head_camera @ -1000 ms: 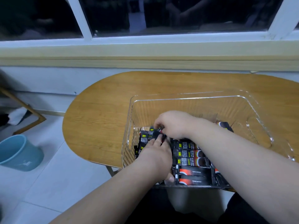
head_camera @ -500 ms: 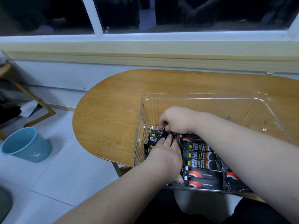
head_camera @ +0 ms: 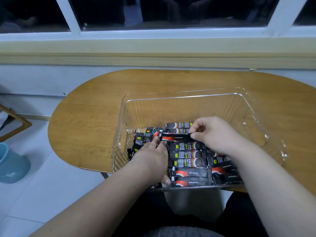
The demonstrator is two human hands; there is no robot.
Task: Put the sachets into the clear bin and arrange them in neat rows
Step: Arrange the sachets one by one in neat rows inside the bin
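The sachet (head_camera: pixel 177 138) is now drawn out of the loose heap (head_camera: pixel 142 139) at the left side of the clear bin (head_camera: pixel 188 96). Half a second ago both hands were close together there; now the right hand (head_camera: pixel 217 134) has gone rightward, pinching the sachet's right end. The left hand (head_camera: pixel 152 158), fingers nearly straight, touches its red left end. The long axis runs left to right, like the row of sachets (head_camera: pixel 188 156) just nearer. I judge it goes next, at this row's far end.
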